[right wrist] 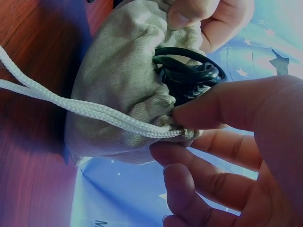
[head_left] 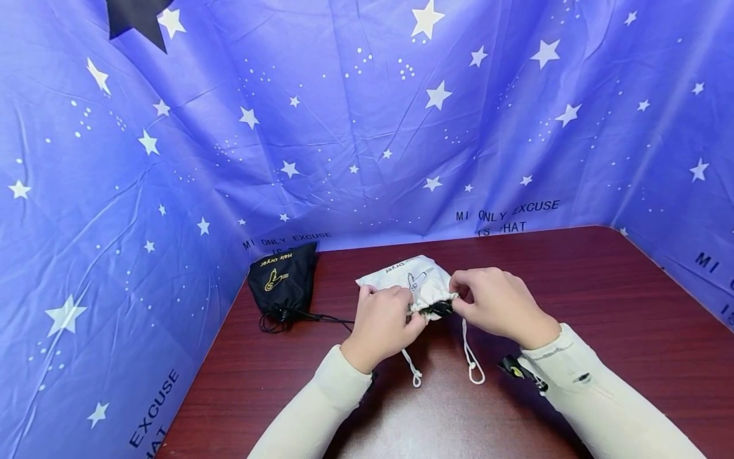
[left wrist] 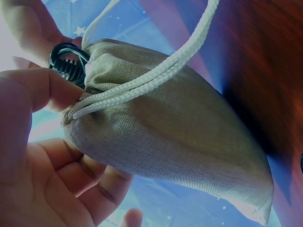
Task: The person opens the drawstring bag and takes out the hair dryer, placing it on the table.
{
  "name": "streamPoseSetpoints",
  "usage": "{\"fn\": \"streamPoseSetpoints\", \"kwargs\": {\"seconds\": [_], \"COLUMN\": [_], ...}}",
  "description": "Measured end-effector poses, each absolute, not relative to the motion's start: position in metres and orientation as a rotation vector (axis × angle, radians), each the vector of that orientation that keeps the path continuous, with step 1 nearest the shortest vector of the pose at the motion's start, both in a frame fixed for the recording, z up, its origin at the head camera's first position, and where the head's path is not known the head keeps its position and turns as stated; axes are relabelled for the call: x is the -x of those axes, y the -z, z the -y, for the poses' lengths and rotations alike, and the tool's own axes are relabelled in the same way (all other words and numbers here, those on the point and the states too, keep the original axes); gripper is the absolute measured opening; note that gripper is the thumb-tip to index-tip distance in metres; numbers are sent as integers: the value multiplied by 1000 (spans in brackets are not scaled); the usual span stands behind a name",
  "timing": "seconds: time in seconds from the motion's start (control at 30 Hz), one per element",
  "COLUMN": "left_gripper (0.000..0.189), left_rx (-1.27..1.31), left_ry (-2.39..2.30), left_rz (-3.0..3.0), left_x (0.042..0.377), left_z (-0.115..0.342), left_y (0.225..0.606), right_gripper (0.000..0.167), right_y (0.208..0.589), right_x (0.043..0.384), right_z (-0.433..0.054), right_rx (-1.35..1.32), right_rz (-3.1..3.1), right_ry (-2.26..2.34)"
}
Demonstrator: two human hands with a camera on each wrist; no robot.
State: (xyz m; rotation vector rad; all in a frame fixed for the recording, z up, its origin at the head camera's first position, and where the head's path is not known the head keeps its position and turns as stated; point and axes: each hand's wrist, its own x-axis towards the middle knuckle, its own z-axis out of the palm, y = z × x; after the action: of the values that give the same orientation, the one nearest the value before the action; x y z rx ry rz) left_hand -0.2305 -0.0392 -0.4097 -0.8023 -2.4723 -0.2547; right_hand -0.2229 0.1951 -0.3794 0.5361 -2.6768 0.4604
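A white cloth drawstring bag point(head_left: 395, 275), printed "Hair Dryer" with a dryer drawing, is held at its gathered mouth by both hands. On one side of the opening my left hand point(head_left: 383, 322) pinches the rim between thumb and fingers. Opposite it, my right hand point(head_left: 499, 303) pinches the other edge. A bundled black cord point(right wrist: 187, 75) pokes out of the mouth between the hands; what else lies inside is hidden. White drawstrings point(left wrist: 156, 73) come out at both sides of the mouth, their looped, knotted ends hanging toward the near side.
A black drawstring bag point(head_left: 287, 280) with gold "Hair Dryer" print lies at the table's left edge, its black string point(head_left: 327, 317) trailing right. The dark red wooden table point(head_left: 608, 287) is enclosed by blue star-printed cloth point(head_left: 344, 127) at the back and sides.
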Motion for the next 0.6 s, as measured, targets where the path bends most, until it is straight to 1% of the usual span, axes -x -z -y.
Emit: {"fn": "streamPoseSetpoints", "kwargs": {"seconds": [0.2, 0.43, 0.6], "left_gripper": [28, 31, 30], "left_rx": [788, 751, 730], "left_ry": [239, 204, 189], "left_rz": [2424, 2387, 2386], "left_x": [231, 233, 235], "left_z": [38, 38, 38], "left_y": [411, 412, 413], "right_gripper": [9, 12, 13], "right_y": [384, 388, 387], "right_x": [224, 225, 226], "right_z": [-191, -188, -188], "right_rx": [-565, -580, -593], "right_rz": [2650, 2602, 2582], "right_ry": [-483, -493, -492]}}
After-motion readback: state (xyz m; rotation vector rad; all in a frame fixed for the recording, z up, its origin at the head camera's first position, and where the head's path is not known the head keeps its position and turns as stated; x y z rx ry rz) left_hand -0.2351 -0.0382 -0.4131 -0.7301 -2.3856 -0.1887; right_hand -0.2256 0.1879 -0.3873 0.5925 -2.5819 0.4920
